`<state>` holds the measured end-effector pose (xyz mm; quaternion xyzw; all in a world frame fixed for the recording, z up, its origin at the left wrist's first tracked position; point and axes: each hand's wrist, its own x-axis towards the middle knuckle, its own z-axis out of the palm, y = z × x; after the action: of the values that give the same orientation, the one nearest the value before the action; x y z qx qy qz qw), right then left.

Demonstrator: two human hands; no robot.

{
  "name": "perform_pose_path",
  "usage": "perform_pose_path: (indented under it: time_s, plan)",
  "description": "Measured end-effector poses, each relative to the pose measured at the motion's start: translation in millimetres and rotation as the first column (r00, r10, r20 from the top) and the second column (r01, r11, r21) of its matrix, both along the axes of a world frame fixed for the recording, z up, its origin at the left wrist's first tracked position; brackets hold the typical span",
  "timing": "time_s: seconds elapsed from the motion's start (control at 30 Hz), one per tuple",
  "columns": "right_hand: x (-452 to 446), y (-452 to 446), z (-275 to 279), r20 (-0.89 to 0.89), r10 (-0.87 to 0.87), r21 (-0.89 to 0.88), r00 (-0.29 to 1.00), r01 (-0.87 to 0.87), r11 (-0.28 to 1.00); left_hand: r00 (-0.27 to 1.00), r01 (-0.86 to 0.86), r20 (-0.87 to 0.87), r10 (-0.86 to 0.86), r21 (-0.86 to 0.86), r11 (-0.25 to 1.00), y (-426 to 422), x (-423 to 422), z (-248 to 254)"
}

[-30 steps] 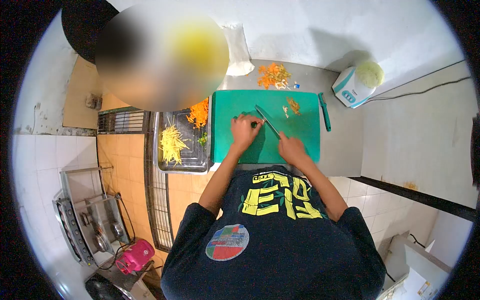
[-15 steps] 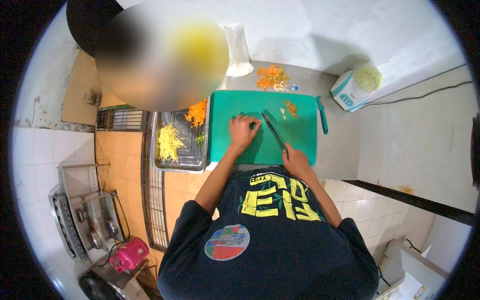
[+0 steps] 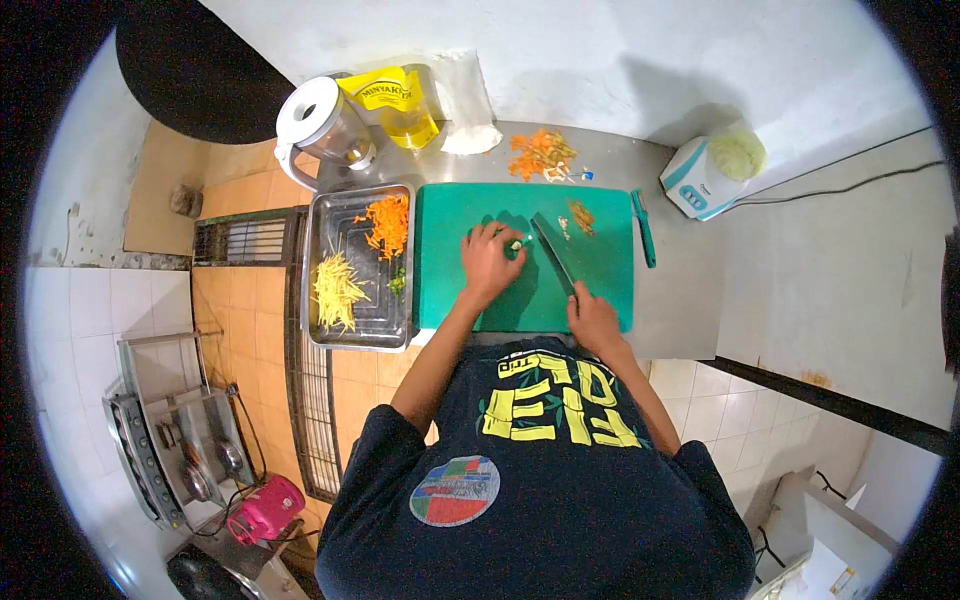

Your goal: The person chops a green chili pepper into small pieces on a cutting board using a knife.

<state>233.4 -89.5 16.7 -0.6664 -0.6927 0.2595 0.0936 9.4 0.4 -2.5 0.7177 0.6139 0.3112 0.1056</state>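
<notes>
On the green cutting board (image 3: 450,300), my left hand (image 3: 488,264) is curled with its fingertips around a small pale piece of food (image 3: 517,244); its exact kind is hard to make out. My right hand (image 3: 594,318) grips the handle of a kitchen knife (image 3: 556,252). The blade slants away across the board, its tip just right of my left fingertips and apart from the pale piece. Tiny white bits (image 3: 565,228) and a small brownish heap of scraps (image 3: 581,216) lie to the right of the blade.
A metal tray (image 3: 308,290) on the left holds shredded carrot (image 3: 388,226), pale yellow strips (image 3: 338,292) and chopped greens (image 3: 398,281). Behind stand a blender jug (image 3: 345,140), an oil pouch (image 3: 405,110) and peelings (image 3: 542,155). A green-handled tool (image 3: 644,230) and a kitchen scale (image 3: 695,185) with cabbage are right.
The knife tip has shifted slightly right, away from my left fingertips. My left hand has moved a little right, and the pale piece shows more clearly at its fingers.
</notes>
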Motion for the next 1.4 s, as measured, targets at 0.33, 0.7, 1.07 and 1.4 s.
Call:
perform_pose_path:
  time_s: [0.33, 0.7, 1.07, 1.4]
  plan:
    - [-2, 1, 1, 0.034, 0.036, -0.071, 0.999, -0.034, 0.997, 0.995, -0.006, -0.1, -0.007, -0.13, 0.992, 16, 11, -3]
    - [-5, 5, 14, 0.047, 0.069, -0.14, 0.997, -0.061, 0.988, 0.997, -0.001, -0.076, -0.006, -0.102, 0.995, 19, 13, -9]
    - [-21, 30, 3, 0.036, 0.091, -0.09, 0.995, -0.087, 0.992, 0.999, -0.002, -0.034, -0.001, -0.111, 0.994, 19, 11, -9]
    - [12, -12, 41, 0.076, 0.11, -0.191, 0.991, -0.094, 0.977, 0.999, 0.018, -0.035, -0.022, -0.11, 0.994, 23, 9, -13]
